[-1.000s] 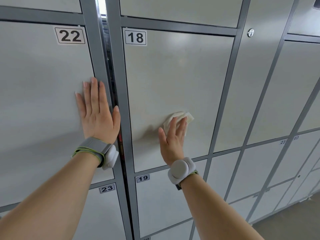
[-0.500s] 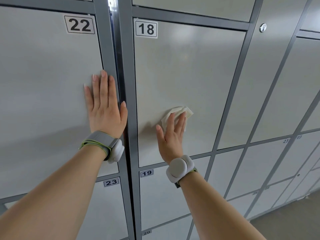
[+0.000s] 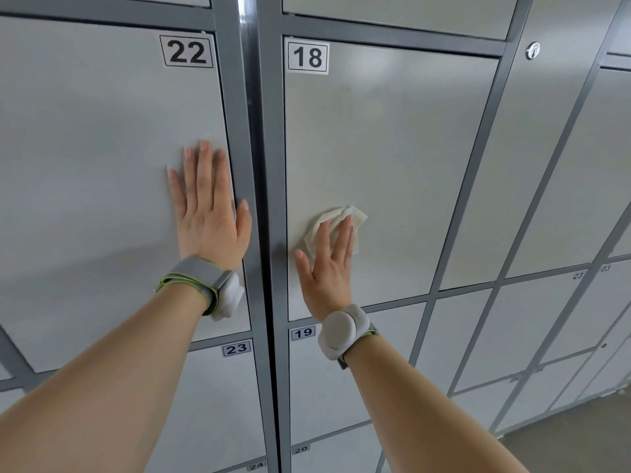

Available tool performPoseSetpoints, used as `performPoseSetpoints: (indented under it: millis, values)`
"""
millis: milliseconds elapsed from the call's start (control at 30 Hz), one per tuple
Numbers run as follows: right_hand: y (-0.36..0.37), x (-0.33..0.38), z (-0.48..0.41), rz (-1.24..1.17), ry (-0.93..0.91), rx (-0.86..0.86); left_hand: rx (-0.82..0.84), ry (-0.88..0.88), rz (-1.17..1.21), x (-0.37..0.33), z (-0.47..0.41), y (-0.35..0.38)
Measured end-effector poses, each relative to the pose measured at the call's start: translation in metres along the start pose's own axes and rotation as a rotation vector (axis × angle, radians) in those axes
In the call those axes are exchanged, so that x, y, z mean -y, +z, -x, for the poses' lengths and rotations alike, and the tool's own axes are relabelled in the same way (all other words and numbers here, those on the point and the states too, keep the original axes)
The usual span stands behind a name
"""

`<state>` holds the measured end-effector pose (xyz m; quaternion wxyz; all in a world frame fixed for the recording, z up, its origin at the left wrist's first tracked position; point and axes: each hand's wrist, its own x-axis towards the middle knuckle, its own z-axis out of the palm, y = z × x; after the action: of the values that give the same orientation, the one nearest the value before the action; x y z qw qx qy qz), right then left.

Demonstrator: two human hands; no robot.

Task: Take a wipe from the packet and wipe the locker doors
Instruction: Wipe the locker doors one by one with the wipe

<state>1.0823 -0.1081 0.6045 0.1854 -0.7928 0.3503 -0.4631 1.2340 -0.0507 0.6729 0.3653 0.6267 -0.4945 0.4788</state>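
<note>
On locker door 18 (image 3: 392, 158): right hand (image 3: 327, 268) presses wipe (image 3: 355, 216).

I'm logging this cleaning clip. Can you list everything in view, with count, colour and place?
locker doors: many, light grey, filling the wall; door 22 at left, door 18 at centre
frame: one, dark grey, between the doors
number labels: several, white with black digits, at door corners
lock: one, silver, round, upper right
wipe: one, off-white, crumpled, low on door 18
floor: one patch, grey-brown, bottom right
wristbands: two, white and grey, one on each wrist
left hand: one, flat on door 22
right hand: one, fingers straight, pressing the wipe on door 18
</note>
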Motion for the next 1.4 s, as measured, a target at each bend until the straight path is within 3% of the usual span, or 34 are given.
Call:
performPoseSetpoints:
  millis: [133, 367, 700, 833, 1100, 1267, 1400]
  values:
    - [-0.003, 0.020, -0.006, -0.088, 0.091, 0.031, 0.010, -0.027, -0.003, -0.001, 0.003, 0.003]
    - [-0.004, 0.023, -0.019, 0.016, -0.087, -0.086, 0.012, 0.019, -0.015, 0.006, 0.006, 0.005]
    - [0.000, 0.034, -0.013, -0.066, -0.032, 0.009, 0.011, 0.037, -0.006, 0.010, 0.007, 0.006]
    - [-0.001, 0.029, -0.016, 0.010, -0.109, -0.006, 0.011, 0.048, -0.007, 0.010, 0.007, 0.006]
    - [0.009, 0.007, 0.008, 0.066, -0.046, 0.094, 0.032, 0.053, -0.020, 0.012, 0.006, 0.006]
    - [-0.002, 0.033, -0.016, -0.052, -0.057, -0.013, 0.032, 0.071, -0.009, 0.012, 0.009, 0.006]
    - [0.011, 0.021, -0.008, 0.039, -0.097, -0.017, 0.038, 0.077, -0.005, 0.013, 0.009, 0.005]
